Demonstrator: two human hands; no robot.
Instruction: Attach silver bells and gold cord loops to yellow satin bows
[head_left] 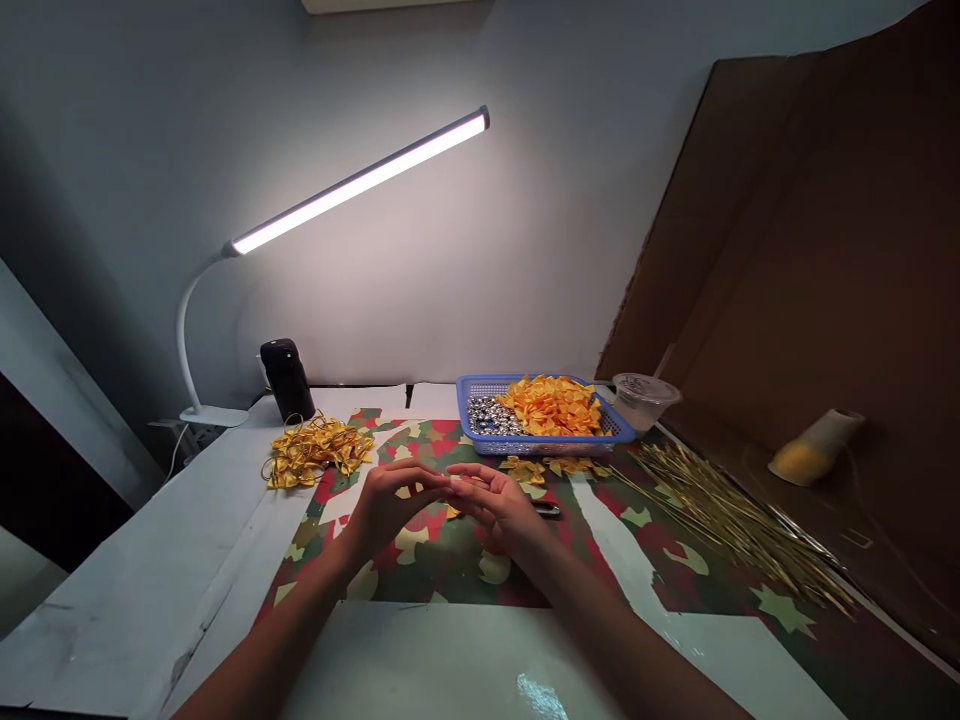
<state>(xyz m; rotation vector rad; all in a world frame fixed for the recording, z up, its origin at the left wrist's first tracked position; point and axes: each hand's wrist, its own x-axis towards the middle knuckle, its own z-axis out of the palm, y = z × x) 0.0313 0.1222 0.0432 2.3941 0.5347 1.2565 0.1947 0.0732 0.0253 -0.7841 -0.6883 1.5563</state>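
Note:
In the middle of the table my left hand [391, 502] and my right hand [501, 508] meet at their fingertips. The left fingers are closed in a pinch; whatever sits in them is too small to make out. My right fingers are bent and pressed together at the same spot, and their contents are hidden too. A bit of orange ribbon [453, 512] shows just under the right fingers; I cannot tell whether it is held or lying on the table. Beside the right hand lies a small metal tool [547, 509], partly covered by that hand.
A blue basket [546, 447] holds orange ribbon bows [553, 405] and silver beads [491, 416]. Gold bows with loops [315, 452] lie left, gold twist ties [739, 515] right. Flat gold bows [555, 467] lie before the basket. A lamp [360, 185], black bottle [287, 380] and plastic cup [645, 400] stand behind.

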